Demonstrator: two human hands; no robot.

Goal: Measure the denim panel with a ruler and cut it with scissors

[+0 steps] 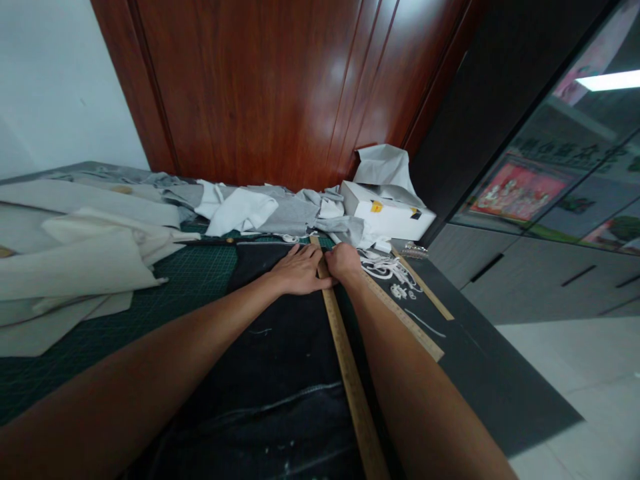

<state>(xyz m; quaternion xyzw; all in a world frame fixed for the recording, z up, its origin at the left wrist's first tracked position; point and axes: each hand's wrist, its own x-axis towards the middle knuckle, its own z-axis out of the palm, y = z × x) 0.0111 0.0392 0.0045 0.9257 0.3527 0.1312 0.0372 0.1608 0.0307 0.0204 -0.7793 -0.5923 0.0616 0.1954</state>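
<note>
Black fabric (285,360) with a pale seam line lies flat over a green gridded mat (200,287). A long wooden ruler (345,353) runs along the fabric's right side, pointing away from me. My left hand (301,269) lies with fingers spread on the fabric and across the ruler near its far end. Just to the right, my right hand (343,261) is closed beside the ruler at the fabric's edge; what its fingers hold, if anything, is hidden.
Cream cloth (75,260) lies at left. Grey and white scraps (245,210) line the back, beside a white box (387,210). Two more wooden rulers (405,317) (425,287) and white cords (385,267) are on the right. A brown wooden panel (250,87) stands behind.
</note>
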